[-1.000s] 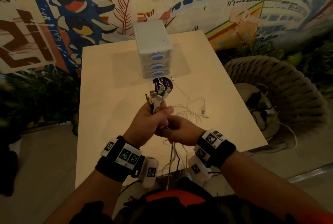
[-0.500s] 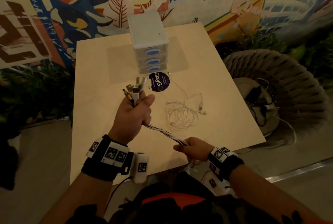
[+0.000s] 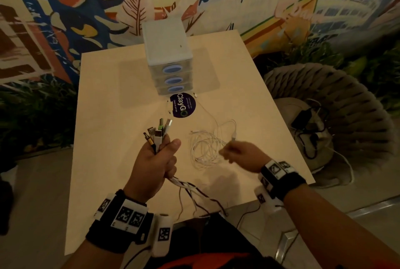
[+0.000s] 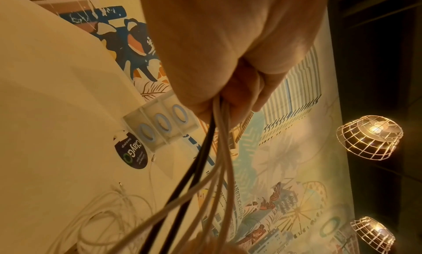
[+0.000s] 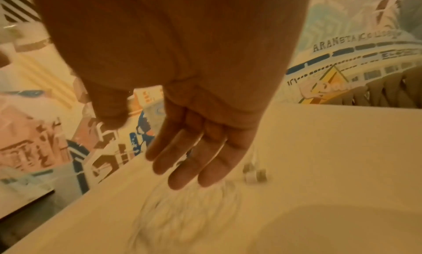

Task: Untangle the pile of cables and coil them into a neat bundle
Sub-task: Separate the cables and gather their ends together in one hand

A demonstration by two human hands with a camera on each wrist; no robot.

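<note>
My left hand (image 3: pixel 154 161) grips a bunch of cables (image 3: pixel 159 133) above the table, their plugs sticking up out of the fist. The white and black cords (image 3: pixel 190 190) trail from under the fist over the table's near edge; the left wrist view shows these cords (image 4: pixel 205 167) leaving my curled fingers. A loose tangle of thin white cable (image 3: pixel 207 147) lies on the table to the right. My right hand (image 3: pixel 234 152) hovers at that tangle's right side, fingers straight and holding nothing, as the right wrist view shows the hand (image 5: pixel 194 155) over the blurred white cable (image 5: pixel 182 212).
A small white drawer unit (image 3: pixel 167 52) stands at the table's far middle, with a round dark sticker (image 3: pixel 183 106) in front of it. The light wooden table (image 3: pixel 108 138) ends near my body. A woven chair (image 3: pixel 337 104) holding dark cables stands to the right.
My right hand slid down the cords away from the left, let them go, and moved forward and right to the white tangle. The left hand kept its grip on the plug ends.
</note>
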